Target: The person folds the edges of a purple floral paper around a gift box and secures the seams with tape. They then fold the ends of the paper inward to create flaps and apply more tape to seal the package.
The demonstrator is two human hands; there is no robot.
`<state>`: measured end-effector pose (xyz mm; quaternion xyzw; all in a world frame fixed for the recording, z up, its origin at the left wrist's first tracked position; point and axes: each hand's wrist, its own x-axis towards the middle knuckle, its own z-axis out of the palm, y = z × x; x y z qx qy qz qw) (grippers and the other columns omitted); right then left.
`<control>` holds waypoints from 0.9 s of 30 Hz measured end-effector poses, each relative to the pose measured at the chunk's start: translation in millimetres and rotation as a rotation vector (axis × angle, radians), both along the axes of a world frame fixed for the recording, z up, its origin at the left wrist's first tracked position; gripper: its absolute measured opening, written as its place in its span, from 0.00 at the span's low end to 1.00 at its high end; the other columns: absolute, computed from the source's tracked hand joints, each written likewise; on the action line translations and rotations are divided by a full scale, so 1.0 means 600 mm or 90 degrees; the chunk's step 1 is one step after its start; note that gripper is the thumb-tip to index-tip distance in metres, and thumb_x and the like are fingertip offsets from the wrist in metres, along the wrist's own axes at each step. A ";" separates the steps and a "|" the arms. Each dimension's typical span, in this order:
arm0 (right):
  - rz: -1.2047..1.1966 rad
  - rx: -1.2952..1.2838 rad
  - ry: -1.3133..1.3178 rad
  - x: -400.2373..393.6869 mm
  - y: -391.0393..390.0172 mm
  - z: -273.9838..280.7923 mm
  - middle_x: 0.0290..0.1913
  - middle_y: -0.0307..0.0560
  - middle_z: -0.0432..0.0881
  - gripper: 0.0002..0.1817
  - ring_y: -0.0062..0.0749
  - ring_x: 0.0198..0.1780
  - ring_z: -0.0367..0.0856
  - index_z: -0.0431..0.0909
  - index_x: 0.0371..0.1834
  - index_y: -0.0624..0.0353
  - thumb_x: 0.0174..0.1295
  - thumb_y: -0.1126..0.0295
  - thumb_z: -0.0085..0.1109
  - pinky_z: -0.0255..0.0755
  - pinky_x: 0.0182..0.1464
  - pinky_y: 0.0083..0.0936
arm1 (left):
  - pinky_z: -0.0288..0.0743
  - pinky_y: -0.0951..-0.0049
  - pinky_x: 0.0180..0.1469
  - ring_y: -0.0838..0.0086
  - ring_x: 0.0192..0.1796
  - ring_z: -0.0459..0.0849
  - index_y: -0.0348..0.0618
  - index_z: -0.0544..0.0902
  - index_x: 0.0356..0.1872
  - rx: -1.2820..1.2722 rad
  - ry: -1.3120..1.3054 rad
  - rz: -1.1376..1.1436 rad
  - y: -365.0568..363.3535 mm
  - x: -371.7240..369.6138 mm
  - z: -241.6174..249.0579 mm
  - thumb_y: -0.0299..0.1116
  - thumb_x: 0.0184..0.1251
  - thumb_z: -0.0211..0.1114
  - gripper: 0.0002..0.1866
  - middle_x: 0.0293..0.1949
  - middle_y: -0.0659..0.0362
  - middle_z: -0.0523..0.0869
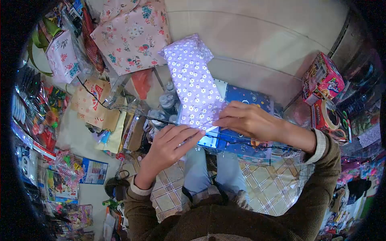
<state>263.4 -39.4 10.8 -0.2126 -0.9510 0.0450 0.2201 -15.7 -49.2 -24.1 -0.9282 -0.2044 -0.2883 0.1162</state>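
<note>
Lilac wrapping paper [194,78] with white daisies lies in a long folded shape in front of me, its far end bunched. At its near end a fold with a white edge shows. My left hand [171,146] has its fingers laid over the near left edge and the thumb below, gripping the paper. With bent, pinched fingers my right hand [251,122] holds the near right corner. Whatever the paper may enclose is hidden. Under it lies a dark blue patterned sheet or box [245,96], partly covered by my right hand and wrist.
Pink floral packages [132,38] stand at the back left. Small bottles [167,102] sit left of the lilac paper. A pink toy box [323,78] and a tape roll [330,114] are at the right. A dark cable [161,119] crosses near my hands. Packaged goods crowd both sides.
</note>
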 end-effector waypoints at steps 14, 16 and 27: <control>-0.082 0.113 -0.095 -0.024 -0.027 -0.007 0.37 0.46 0.77 0.21 0.39 0.38 0.78 0.78 0.50 0.66 0.54 0.66 0.64 0.77 0.40 0.32 | 0.67 0.76 0.44 0.84 0.45 0.82 0.46 0.83 0.55 0.142 -0.031 -0.001 0.023 -0.013 -0.022 0.28 0.58 0.66 0.21 0.40 0.70 0.88; -0.105 0.190 -0.129 -0.035 -0.041 -0.013 0.37 0.47 0.77 0.22 0.38 0.38 0.78 0.77 0.50 0.66 0.55 0.63 0.63 0.76 0.38 0.31 | 0.67 0.77 0.44 0.84 0.47 0.83 0.47 0.84 0.54 0.150 -0.034 -0.022 0.025 -0.015 -0.019 0.28 0.58 0.66 0.20 0.43 0.69 0.88; -0.134 0.409 -0.307 -0.089 -0.051 -0.019 0.26 0.40 0.77 0.13 0.28 0.29 0.77 0.79 0.34 0.66 0.50 0.68 0.59 0.68 0.30 0.22 | 0.68 0.78 0.45 0.80 0.50 0.86 0.44 0.82 0.52 0.173 -0.059 -0.038 0.035 -0.030 -0.047 0.27 0.61 0.65 0.16 0.49 0.65 0.89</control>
